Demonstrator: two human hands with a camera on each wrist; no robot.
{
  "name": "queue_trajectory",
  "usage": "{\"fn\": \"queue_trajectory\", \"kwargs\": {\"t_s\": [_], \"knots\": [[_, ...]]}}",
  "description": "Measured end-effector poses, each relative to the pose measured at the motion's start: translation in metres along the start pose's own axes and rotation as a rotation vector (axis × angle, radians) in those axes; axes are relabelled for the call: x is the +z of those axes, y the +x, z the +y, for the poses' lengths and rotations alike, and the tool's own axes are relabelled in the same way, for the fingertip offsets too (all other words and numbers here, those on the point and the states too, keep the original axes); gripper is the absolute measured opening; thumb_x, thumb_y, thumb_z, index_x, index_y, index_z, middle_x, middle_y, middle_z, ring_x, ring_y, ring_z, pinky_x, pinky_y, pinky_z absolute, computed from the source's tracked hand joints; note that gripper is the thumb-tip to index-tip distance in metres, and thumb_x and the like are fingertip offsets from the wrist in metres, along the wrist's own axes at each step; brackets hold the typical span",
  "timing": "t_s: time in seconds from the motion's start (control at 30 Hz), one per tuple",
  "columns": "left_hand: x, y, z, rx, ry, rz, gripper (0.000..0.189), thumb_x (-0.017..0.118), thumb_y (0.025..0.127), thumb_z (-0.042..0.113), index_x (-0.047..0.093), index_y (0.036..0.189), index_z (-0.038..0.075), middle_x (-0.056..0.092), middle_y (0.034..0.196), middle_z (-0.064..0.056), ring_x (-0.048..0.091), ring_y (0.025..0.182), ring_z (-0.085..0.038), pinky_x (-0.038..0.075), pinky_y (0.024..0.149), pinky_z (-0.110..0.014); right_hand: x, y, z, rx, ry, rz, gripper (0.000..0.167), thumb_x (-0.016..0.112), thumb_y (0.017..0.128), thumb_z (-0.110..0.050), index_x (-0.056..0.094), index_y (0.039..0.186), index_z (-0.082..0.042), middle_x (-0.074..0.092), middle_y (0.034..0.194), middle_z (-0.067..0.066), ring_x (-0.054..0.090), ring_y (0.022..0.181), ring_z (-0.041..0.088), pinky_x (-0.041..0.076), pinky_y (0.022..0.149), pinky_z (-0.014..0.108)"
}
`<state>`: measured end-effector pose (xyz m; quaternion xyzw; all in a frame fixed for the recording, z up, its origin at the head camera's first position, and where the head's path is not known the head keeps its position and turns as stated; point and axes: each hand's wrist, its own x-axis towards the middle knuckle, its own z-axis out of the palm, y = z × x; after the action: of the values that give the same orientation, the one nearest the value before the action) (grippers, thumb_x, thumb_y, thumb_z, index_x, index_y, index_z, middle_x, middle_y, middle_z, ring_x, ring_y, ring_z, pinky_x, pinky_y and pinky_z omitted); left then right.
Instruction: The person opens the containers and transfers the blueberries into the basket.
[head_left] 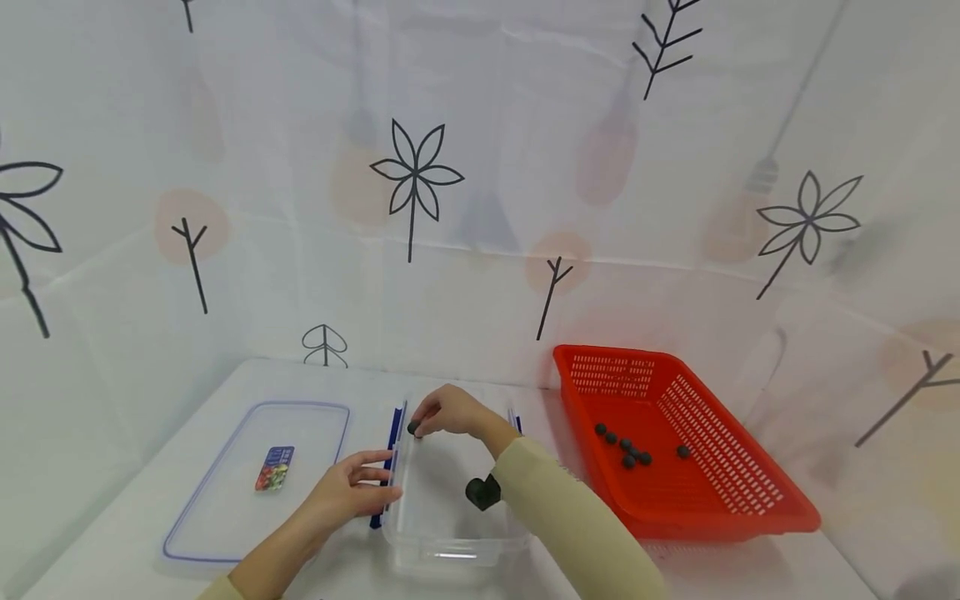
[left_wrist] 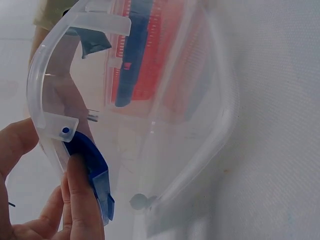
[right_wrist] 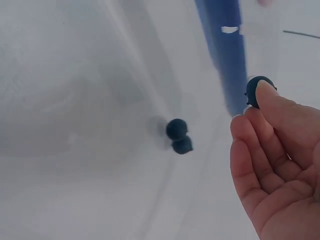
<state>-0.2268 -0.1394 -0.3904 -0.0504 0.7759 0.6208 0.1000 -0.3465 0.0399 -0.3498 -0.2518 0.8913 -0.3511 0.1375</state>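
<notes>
A clear plastic box (head_left: 442,521) with blue side latches stands in front of me. My right hand (head_left: 455,411) is over its far left part and pinches a small dark ball (right_wrist: 255,92) between thumb and fingertips. Below, in the right wrist view, two dark round shapes (right_wrist: 177,129) touch each other inside the box; one may be a reflection. My left hand (head_left: 347,493) holds the box's left side, thumb at the rim and fingers against the blue latch (left_wrist: 95,167), which hangs down outside the wall. A dark device (head_left: 482,492) sits at my right wrist.
On the right stands a red plastic basket (head_left: 720,522) with perforated walls and several dark balls (head_left: 628,460) on its floor. The box's clear lid (head_left: 217,508), with a blue seal and a colourful label (head_left: 274,468), lies to the left. A patterned white cloth (head_left: 465,308) hangs behind.
</notes>
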Motion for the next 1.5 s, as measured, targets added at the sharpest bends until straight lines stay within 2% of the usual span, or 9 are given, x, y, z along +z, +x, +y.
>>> {"fn": "queue_trajectory", "kwargs": {"t_s": [0.37, 0.57, 0.77, 0.97, 1.2, 1.37, 1.5], "knots": [[0.002, 0.0, -0.001, 0.003, 0.018, 0.001, 0.069, 0.081, 0.072, 0.025, 0.05, 0.13, 0.005, 0.06, 0.11, -0.012, 0.06, 0.088, -0.02, 0.054, 0.076, -0.039, -0.029, -0.041, -0.009, -0.031, 0.104, 0.054, 0.015, 0.072, 0.083, -0.014, 0.069, 0.096, -0.008, 0.063, 0.082, -0.001, 0.057, 0.077, 0.016, 0.052, 0.077, 0.028], [0.003, 0.0, -0.002, -0.002, 0.024, 0.019, 0.07, 0.081, 0.071, 0.025, 0.05, 0.13, 0.005, 0.06, 0.108, -0.011, 0.06, 0.088, -0.02, 0.054, 0.075, -0.038, -0.038, -0.067, -0.007, -0.069, 0.109, 0.094, 0.017, 0.071, 0.083, -0.014, 0.069, 0.098, -0.007, 0.063, 0.083, 0.0, 0.059, 0.078, 0.016, 0.053, 0.077, 0.028], [0.003, 0.0, -0.003, 0.03, 0.005, 0.012, 0.065, 0.079, 0.074, 0.018, 0.049, 0.13, 0.003, 0.06, 0.108, -0.011, 0.06, 0.089, -0.02, 0.054, 0.075, -0.039, -0.049, -0.09, 0.006, -0.056, 0.125, 0.161, 0.017, 0.072, 0.082, -0.012, 0.069, 0.097, -0.005, 0.064, 0.081, 0.001, 0.059, 0.075, 0.016, 0.053, 0.073, 0.028], [0.003, -0.001, -0.005, 0.047, -0.003, 0.013, 0.064, 0.079, 0.075, 0.016, 0.049, 0.13, 0.002, 0.06, 0.107, -0.012, 0.06, 0.089, -0.02, 0.055, 0.074, -0.039, -0.07, -0.113, 0.02, -0.039, 0.103, 0.217, 0.017, 0.071, 0.083, -0.013, 0.068, 0.098, -0.005, 0.063, 0.083, 0.002, 0.059, 0.077, 0.017, 0.053, 0.073, 0.028], [0.003, -0.002, -0.005, 0.036, 0.007, 0.02, 0.064, 0.079, 0.074, 0.016, 0.05, 0.13, 0.002, 0.06, 0.108, -0.012, 0.059, 0.088, -0.02, 0.055, 0.074, -0.039, -0.099, -0.138, 0.039, -0.018, 0.071, 0.291, 0.016, 0.071, 0.083, -0.012, 0.07, 0.098, -0.006, 0.065, 0.084, 0.002, 0.061, 0.08, 0.024, 0.054, 0.073, 0.03], [0.004, -0.001, -0.002, 0.03, 0.009, 0.025, 0.064, 0.08, 0.074, 0.016, 0.05, 0.129, 0.003, 0.06, 0.107, -0.011, 0.059, 0.088, -0.02, 0.055, 0.074, -0.039, -0.12, -0.157, 0.054, 0.011, 0.032, 0.335, 0.017, 0.07, 0.084, -0.012, 0.069, 0.099, -0.005, 0.066, 0.085, 0.005, 0.061, 0.079, 0.02, 0.053, 0.072, 0.029], [0.004, -0.001, -0.002, 0.027, 0.006, 0.025, 0.064, 0.079, 0.074, 0.015, 0.05, 0.129, 0.002, 0.06, 0.108, -0.012, 0.06, 0.088, -0.02, 0.055, 0.074, -0.039, -0.133, -0.17, 0.068, 0.043, 0.046, 0.343, 0.021, 0.07, 0.084, -0.015, 0.067, 0.101, -0.003, 0.065, 0.088, 0.008, 0.06, 0.082, 0.02, 0.053, 0.074, 0.03]]}}
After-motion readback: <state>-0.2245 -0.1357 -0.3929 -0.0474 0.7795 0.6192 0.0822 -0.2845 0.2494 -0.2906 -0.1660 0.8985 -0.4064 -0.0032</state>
